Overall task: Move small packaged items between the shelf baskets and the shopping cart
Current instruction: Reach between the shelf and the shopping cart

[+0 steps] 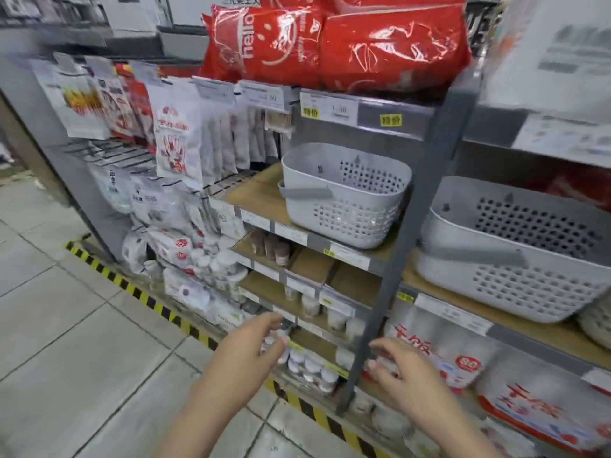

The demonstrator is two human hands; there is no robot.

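Standing before grey shelving, red bags on top, large grey basket on the right, smaller basket one bay left (contents not visible), small white jars on the low shelf, left hand and right hand both loosely spread, holding nothing, near the jars.

I see both hands low before the grey shelf post: left hand left of it, right hand right, both empty with loosely spread fingers; grey basket sits higher up, left of the post.
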